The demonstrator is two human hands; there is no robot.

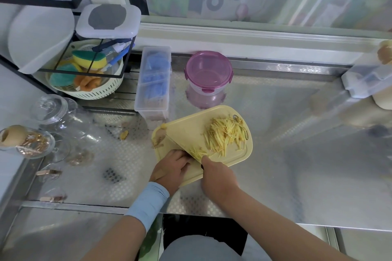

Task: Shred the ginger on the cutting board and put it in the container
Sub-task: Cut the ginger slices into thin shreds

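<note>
Here, ginger shreds [224, 133] lie on cutting board [212, 113].

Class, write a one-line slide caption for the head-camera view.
Right hand grips a knife over the cutting board beside shredded ginger; the pink container stands behind.

A pale yellow cutting board [186, 131] lies askew near the bench's front edge. Shredded ginger [227, 133] is heaped on its far right part, and a smaller bunch [197, 152] lies by its near edge. The round container [209, 74], pink lid on, stands upright just behind the board.
</note>
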